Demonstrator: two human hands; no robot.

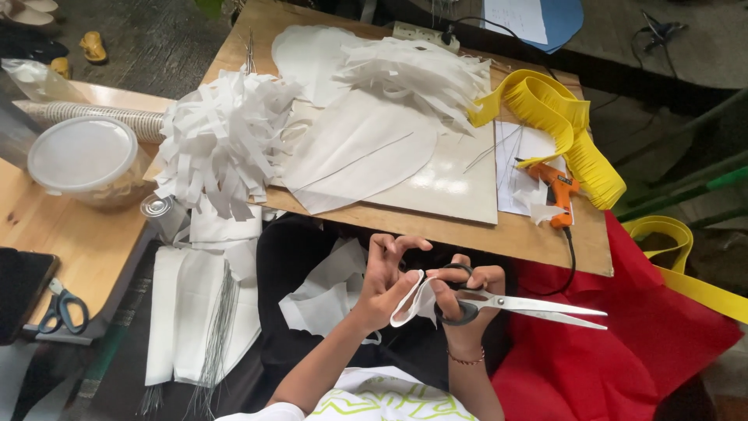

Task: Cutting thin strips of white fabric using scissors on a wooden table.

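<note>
Currently my right hand (467,290) is clenched on scissors (514,306), left hand (387,282) pinching a white fabric scrap (413,300) below the counter (514,234) edge. Risk: blades near fingers, limp scrap could slip.

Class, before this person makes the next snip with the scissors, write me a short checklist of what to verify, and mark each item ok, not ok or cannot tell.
1. Right hand grips the black-handled steel scissors: ok.
2. Left hand pinches the small white fabric piece: ok.
3. Blades open: ok.
4. Fabric sits between the blades: not ok, it lies at the handles.
5. Left fingers clear of the blades: ok.
6. Orange glue gun switched off: cannot tell.
</note>
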